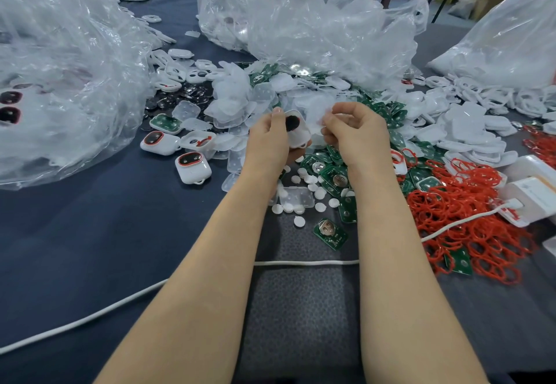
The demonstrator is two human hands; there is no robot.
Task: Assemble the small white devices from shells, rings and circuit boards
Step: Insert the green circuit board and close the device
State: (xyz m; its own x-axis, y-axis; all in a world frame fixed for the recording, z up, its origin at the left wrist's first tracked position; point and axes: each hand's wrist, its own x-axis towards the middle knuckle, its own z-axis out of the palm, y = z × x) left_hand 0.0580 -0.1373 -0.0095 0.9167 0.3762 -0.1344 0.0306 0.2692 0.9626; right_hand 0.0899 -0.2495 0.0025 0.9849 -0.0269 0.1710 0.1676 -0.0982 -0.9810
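Plenty bare cloth near-left, I see; red ring pile crowds right edge; left hand grips 1 shell; right hand pinches 1 translucent cover; 2 finished devices.

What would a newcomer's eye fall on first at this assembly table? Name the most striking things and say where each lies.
First, the tangled heap of thin red rubber rings on the right of the dark blue table, beside scattered green circuit boards. Huge crumpled clear plastic bags loom at the left and back. In the middle, the left hand grips a small white plastic shell, the right hand close beside it.
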